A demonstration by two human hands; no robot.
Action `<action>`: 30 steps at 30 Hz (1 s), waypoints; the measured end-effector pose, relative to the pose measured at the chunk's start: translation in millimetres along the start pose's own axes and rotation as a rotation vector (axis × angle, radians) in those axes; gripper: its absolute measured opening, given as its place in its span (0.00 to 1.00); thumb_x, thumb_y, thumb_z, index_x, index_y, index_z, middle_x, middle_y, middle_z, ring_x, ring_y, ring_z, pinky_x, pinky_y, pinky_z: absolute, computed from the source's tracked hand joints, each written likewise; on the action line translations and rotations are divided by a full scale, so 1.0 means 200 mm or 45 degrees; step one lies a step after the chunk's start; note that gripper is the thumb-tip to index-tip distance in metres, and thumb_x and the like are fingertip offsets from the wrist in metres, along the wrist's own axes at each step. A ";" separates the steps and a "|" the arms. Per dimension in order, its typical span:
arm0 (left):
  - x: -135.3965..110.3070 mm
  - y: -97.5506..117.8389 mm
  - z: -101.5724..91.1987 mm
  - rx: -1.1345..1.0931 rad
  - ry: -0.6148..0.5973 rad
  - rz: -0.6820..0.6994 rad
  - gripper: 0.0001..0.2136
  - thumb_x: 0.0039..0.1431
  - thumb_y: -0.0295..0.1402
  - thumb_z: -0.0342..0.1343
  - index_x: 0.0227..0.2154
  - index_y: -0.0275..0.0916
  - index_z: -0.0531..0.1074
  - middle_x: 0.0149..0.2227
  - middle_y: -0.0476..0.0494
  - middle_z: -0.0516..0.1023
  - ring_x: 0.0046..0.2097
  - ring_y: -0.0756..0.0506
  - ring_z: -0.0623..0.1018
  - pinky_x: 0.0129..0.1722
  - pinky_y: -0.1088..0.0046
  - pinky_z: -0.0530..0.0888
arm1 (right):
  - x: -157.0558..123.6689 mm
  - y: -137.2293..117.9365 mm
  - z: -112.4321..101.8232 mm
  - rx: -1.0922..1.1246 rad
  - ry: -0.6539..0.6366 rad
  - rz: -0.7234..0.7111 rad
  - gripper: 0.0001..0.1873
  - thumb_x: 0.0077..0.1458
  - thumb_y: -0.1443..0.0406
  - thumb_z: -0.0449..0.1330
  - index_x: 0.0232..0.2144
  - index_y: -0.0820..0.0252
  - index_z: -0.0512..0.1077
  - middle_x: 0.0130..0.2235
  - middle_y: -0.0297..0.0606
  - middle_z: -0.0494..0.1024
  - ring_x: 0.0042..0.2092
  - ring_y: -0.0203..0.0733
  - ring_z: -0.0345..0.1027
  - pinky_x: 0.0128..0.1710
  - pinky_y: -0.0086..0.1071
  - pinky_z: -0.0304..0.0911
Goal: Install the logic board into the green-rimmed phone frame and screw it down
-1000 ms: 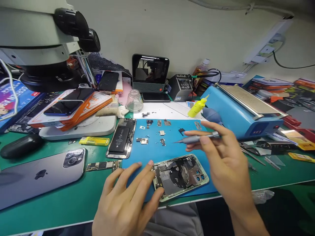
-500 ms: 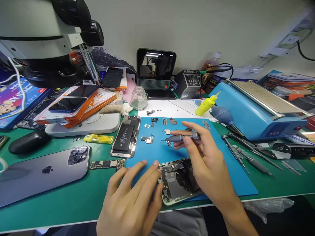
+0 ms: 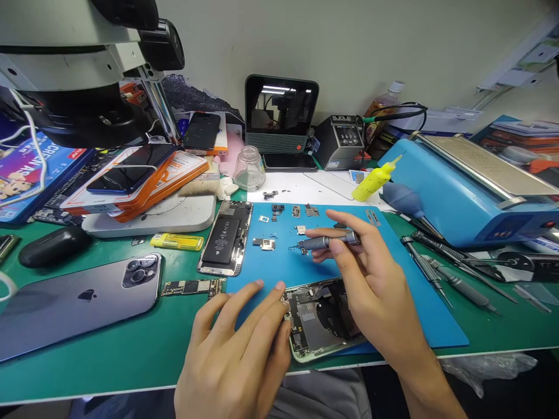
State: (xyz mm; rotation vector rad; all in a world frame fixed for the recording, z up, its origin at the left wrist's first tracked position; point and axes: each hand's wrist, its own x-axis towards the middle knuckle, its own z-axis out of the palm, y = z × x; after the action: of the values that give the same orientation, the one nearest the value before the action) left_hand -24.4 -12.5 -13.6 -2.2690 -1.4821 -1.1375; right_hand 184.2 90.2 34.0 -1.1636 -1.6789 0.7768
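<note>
My right hand (image 3: pixel 371 279) is closed around a grey precision screwdriver (image 3: pixel 329 241), its tip down among several small parts (image 3: pixel 301 249) on the blue mat (image 3: pixel 406 297). Under that wrist lies an opened phone housing (image 3: pixel 317 323) at the mat's near edge. My left hand (image 3: pixel 236 349) rests with fingers spread, fingertips against the housing's left end. A separated screen and battery assembly (image 3: pixel 225 237) lies at the mat's left side. A logic board (image 3: pixel 192 287) sits on the green table cover beside it.
A grey phone (image 3: pixel 74 302) lies face down at left, with a microscope (image 3: pixel 82 64) above. A blue heating machine (image 3: pixel 471 192), yellow bottle (image 3: pixel 373 181), blue air blower (image 3: pixel 404 201) and several screwdrivers (image 3: pixel 437 273) stand to the right. A small screen (image 3: pixel 280 113) and soldering station (image 3: pixel 343 142) line the back.
My right hand carried the screwdriver leftward and down from above the mat to the small parts. My left hand stayed at the housing. The view shifted slightly right.
</note>
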 end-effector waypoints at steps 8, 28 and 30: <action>0.00 -0.01 -0.01 -0.084 -0.002 -0.088 0.09 0.81 0.27 0.64 0.57 0.43 0.82 0.61 0.52 0.92 0.64 0.43 0.84 0.68 0.62 0.67 | -0.01 -0.05 0.02 0.369 0.152 0.058 0.18 0.83 0.53 0.64 0.69 0.42 0.75 0.50 0.35 0.92 0.42 0.39 0.88 0.42 0.35 0.88; 0.04 -0.04 -0.13 -0.592 -0.028 -0.272 0.11 0.80 0.24 0.66 0.55 0.48 0.82 0.43 0.56 0.92 0.45 0.50 0.84 0.48 0.75 0.83 | -0.13 -0.13 0.12 0.921 0.005 0.345 0.26 0.73 0.57 0.76 0.69 0.40 0.78 0.41 0.33 0.87 0.34 0.36 0.80 0.33 0.26 0.83; 0.04 -0.05 -0.13 -0.599 -0.036 -0.277 0.11 0.79 0.23 0.66 0.54 0.48 0.82 0.43 0.57 0.92 0.46 0.50 0.84 0.49 0.75 0.82 | -0.14 -0.12 0.12 0.920 0.009 0.352 0.26 0.74 0.57 0.75 0.69 0.39 0.78 0.41 0.33 0.87 0.34 0.36 0.80 0.33 0.25 0.83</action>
State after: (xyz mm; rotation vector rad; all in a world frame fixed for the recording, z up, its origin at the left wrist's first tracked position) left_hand -43.8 -17.8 7.5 -2.4596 -1.6444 -1.6777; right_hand 156.8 54.9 37.1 -0.8720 -1.0768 1.4023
